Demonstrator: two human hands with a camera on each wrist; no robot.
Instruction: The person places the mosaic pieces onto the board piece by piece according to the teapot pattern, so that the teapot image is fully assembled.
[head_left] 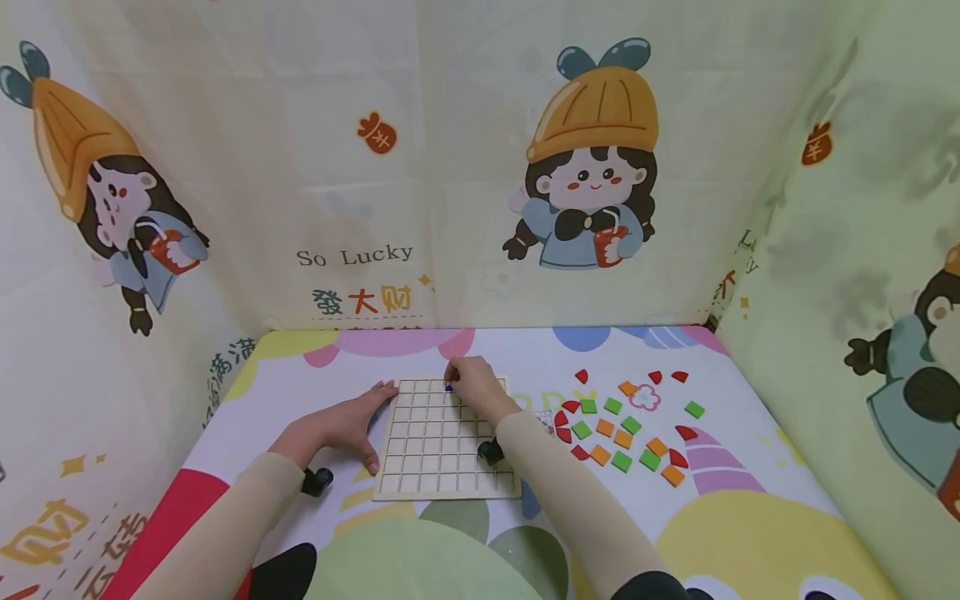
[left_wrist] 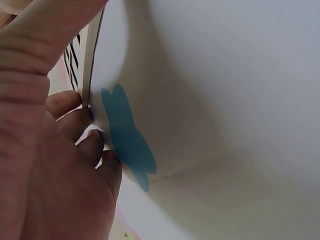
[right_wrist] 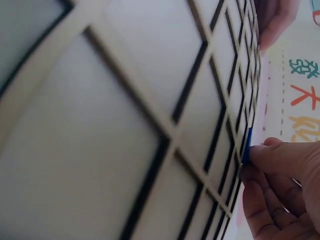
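Cartoon-print sheets back a patterned table where a person's right hand pinches a blue piece at a grid board's far row; the left hand, thumb and fingers parted, touches its left edge.

the head view looks forward and down on the grid board, which both wrist views share from close up.

Cartoon-printed backdrop behind colourful tabletop

One blue piece, seven green, six orange, nine red
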